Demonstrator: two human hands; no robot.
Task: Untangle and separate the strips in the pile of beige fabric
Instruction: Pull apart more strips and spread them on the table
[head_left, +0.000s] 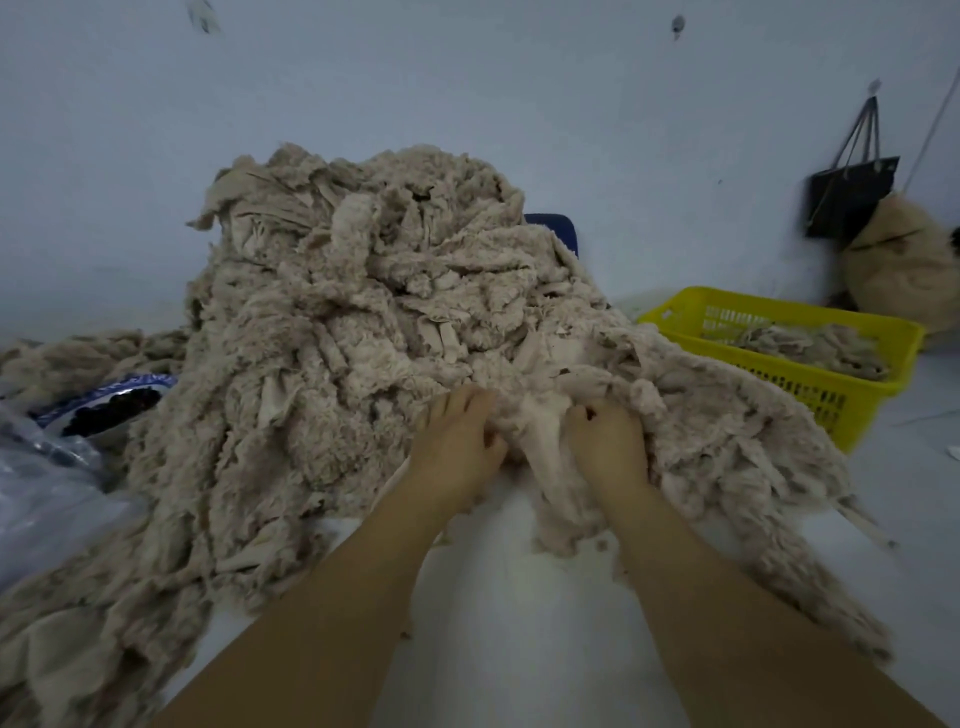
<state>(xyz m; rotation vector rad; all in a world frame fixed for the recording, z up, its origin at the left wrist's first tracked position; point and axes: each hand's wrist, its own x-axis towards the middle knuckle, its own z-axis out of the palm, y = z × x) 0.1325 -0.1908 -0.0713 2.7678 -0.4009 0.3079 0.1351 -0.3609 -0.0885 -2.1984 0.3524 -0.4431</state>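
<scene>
A big heap of beige fuzzy fabric strips (363, 312) covers the white table (519, 623) and rises toward the wall. Both of my hands are at its near edge, in the middle of the view. My left hand (457, 441) has its fingers curled into the strips, pinching fabric. My right hand (608, 441) grips a bunched strip (540, 436) that runs between the two hands. The fingertips of both hands are partly buried in the fabric.
A yellow plastic basket (810, 384) at the right holds several separated beige strips. A clear plastic bag (47, 488) and a blue-rimmed bowl (109, 405) sit at the left. A black bag (852, 192) hangs on the wall above a beige bundle (904, 270).
</scene>
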